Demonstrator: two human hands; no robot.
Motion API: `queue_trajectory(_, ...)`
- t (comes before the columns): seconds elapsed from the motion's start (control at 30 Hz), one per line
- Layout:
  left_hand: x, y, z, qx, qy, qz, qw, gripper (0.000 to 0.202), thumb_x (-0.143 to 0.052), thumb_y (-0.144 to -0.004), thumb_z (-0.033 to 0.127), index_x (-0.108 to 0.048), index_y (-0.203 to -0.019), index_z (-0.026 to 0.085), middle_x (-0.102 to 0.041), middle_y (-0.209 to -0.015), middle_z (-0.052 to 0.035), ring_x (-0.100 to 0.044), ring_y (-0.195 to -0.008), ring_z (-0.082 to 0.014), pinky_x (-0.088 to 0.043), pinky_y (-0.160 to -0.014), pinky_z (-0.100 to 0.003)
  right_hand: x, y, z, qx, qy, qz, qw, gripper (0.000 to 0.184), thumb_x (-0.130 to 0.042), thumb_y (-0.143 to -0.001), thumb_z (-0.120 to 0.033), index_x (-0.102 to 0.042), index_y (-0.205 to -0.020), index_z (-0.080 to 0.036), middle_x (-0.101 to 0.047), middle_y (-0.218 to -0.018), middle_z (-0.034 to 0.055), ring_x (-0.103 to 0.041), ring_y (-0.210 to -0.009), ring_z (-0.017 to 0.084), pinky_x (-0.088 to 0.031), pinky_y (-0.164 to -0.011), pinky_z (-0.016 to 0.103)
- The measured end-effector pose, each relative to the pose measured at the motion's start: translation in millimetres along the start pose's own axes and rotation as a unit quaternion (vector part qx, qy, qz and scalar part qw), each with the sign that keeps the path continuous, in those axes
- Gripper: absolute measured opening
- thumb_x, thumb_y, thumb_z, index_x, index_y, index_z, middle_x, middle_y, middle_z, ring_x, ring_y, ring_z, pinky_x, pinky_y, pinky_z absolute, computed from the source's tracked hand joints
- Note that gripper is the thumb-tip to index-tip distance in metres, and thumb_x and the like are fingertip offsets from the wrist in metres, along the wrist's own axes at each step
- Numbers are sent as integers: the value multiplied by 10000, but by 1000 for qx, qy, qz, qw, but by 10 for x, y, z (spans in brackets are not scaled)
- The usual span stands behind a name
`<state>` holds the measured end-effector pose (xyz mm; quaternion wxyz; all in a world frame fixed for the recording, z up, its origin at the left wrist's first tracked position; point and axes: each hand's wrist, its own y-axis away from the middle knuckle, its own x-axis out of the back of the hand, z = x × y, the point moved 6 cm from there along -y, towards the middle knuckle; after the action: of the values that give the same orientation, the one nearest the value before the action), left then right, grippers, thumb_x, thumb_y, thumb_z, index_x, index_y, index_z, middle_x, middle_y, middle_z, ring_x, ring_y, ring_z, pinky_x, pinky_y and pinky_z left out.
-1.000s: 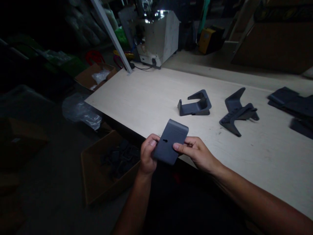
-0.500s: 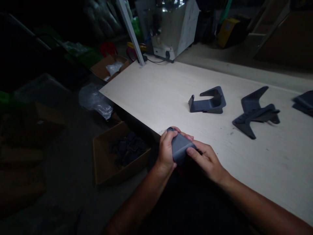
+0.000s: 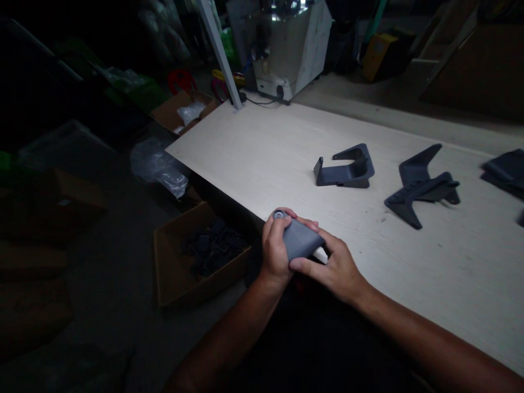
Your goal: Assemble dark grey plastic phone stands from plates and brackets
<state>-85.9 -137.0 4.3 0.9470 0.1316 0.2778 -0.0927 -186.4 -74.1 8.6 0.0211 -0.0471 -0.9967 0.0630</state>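
Note:
Both hands grip one dark grey plastic part [image 3: 298,240] at the near edge of the pale wooden table [image 3: 270,158]. My left hand [image 3: 275,248] wraps round its left side, thumb near a round knob at its top. My right hand [image 3: 333,267] holds it from the right and below, fingers curled round it. Farther out on the table lie a folded grey plastic stand [image 3: 344,168] and a grey winged plastic piece [image 3: 421,185].
An open cardboard box [image 3: 196,256] of dark parts stands on the floor left of my hands. More grey parts [image 3: 505,172] lie at the table's right edge. Crumpled plastic wrap [image 3: 158,166], another box [image 3: 182,112] and a white machine [image 3: 290,43] sit beyond.
A second ago the part was held flat, showing its face with a keyhole slot. It has been turned over and lowered to the table edge; the view shifted slightly.

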Motion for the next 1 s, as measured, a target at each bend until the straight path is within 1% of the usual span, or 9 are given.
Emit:
queue_trajectory(0.07,42,-30,-1,32,31,16,999,140,-609,-848,323,-601,-918,202,-733,-715,-43,-762,-883,-286,-568,-896,-420,7,-29,-5,-16,3,-34,999,629,-876,-844,-388,-660,-1414,-232,-666,-1430,71,-609,-1322,274,-474,-1128,366)
queue_trajectory(0.2,138,-117,-71,136,140,40,980,150,-636,-771,316,-588,-859,204,-708,-703,-31,-745,-838,-265,-574,-908,-436,111,-31,68,-89,-1,-105,990,358,-671,-1011,-465,-754,-1244,-205,-761,-1143,58,-697,-1061,226,-534,-969,333)
queue_trajectory(0.33,266,-105,-240,217,179,73,957,104,-641,-756,271,-619,-809,185,-717,-714,-51,-732,-755,-238,-583,-881,-410,165,41,186,-144,-61,-134,979,375,-631,-1024,-505,-790,-1121,-180,-759,-995,61,-690,-930,212,-540,-837,311)
queue_trajectory(0.47,379,-47,-379,253,167,98,948,143,-634,-770,299,-647,-830,171,-751,-753,-93,-749,-762,-254,-586,-839,-383,151,97,267,-186,-81,-136,970,403,-661,-997,-537,-782,-961,-155,-723,-880,53,-636,-791,175,-493,-710,268)
queue_trajectory(0.6,376,-45,-342,218,132,75,964,175,-654,-745,324,-624,-852,188,-745,-729,-67,-751,-762,-265,-584,-812,-385,103,97,209,-175,-86,-142,970,395,-649,-1009,-529,-770,-909,-167,-698,-854,35,-613,-786,159,-487,-744,260)
queue_trajectory(0.7,328,-42,-207,109,62,58,990,201,-659,-749,356,-619,-866,197,-734,-710,-50,-752,-797,-264,-576,-815,-364,59,76,156,-138,-68,-126,980,382,-612,-1034,-520,-779,-994,-179,-702,-918,36,-613,-842,166,-489,-805,265)
queue_trajectory(0.8,303,5,-81,19,-23,76,997,182,-640,-781,353,-631,-875,198,-720,-686,-36,-754,-820,-259,-568,-813,-341,26,61,169,-125,-74,-106,984,402,-582,-1050,-526,-774,-1062,-173,-706,-993,47,-612,-896,176,-487,-831,267)
queue_trajectory(0.9,275,8,-47,23,-29,55,998,173,-643,-786,340,-634,-880,195,-715,-679,-38,-754,-835,-264,-566,-817,-343,8,68,211,-138,-100,-118,978,392,-601,-1042,-522,-766,-1031,-166,-699,-986,46,-603,-873,167,-481,-809,260)
queue_trajectory(1.0,307,-53,-84,80,67,44,994,184,-644,-777,353,-618,-879,202,-718,-697,-36,-747,-815,-254,-568,-837,-363,47,92,247,-148,-91,-112,978,404,-588,-1049,-526,-759,-977,-168,-677,-911,34,-581,-828,150,-459,-765,247)
